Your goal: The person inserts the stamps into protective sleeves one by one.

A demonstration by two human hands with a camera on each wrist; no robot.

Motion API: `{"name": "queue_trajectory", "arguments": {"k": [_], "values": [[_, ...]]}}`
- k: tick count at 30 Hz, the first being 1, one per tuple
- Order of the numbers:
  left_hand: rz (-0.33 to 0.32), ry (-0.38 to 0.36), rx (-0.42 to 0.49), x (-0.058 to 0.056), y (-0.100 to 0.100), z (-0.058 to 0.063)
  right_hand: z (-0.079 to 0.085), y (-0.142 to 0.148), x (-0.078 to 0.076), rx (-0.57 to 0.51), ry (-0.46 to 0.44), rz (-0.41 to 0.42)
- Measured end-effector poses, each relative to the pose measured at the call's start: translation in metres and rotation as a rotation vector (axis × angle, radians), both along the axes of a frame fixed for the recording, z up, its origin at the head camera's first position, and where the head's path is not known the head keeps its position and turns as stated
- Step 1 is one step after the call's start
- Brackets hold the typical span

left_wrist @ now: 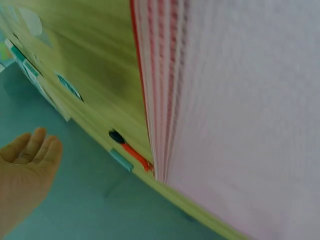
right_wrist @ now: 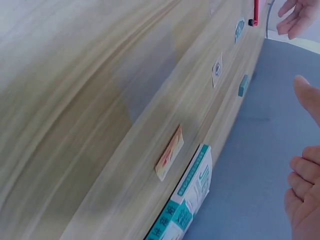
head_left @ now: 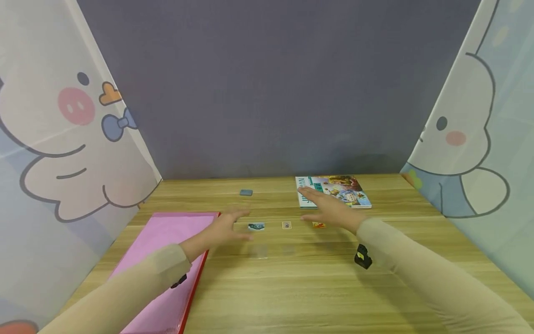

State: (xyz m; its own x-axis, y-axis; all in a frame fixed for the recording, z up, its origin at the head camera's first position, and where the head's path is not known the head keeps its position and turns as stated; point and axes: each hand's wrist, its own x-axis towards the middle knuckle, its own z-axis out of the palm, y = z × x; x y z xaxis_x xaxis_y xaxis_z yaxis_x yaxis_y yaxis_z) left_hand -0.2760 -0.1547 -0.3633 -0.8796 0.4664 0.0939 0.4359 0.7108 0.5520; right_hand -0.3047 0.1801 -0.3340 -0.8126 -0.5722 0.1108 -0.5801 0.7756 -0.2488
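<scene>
While your left hand (head_left: 223,228) and right hand (head_left: 333,211) hover spread wide, holding nothing, lower them gently and take the cards (head_left: 286,225), lying flat in a row below the frame's centre, by their edges, so that none slides or bends.

**Capitals on a cover, partly hidden**

The book (head_left: 344,188) carries teal capitals up its white edge strip: "JI" at the bottom, "AN" at the top, the right hand (head_left: 331,211) covering letters between. Its Chinese characters are too blurred to read; any print on the small cards (head_left: 256,226) is too tiny.
</scene>
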Motion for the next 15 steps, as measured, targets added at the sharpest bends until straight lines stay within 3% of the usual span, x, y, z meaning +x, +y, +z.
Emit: {"name": "queue_trajectory", "arguments": {"k": [6, 10, 15], "values": [[0.033, -0.103, 0.075, 0.006, 0.005, -0.012, -0.004, -0.011, -0.004, -0.035, -0.038, 0.014], [0.042, -0.129, 0.127, 0.01, 0.008, -0.018, -0.007, -0.017, -0.006, -0.032, -0.03, 0.045], [0.106, -0.149, 0.167, 0.014, 0.016, -0.021, -0.009, -0.025, -0.007, -0.051, -0.015, 0.051]]}}
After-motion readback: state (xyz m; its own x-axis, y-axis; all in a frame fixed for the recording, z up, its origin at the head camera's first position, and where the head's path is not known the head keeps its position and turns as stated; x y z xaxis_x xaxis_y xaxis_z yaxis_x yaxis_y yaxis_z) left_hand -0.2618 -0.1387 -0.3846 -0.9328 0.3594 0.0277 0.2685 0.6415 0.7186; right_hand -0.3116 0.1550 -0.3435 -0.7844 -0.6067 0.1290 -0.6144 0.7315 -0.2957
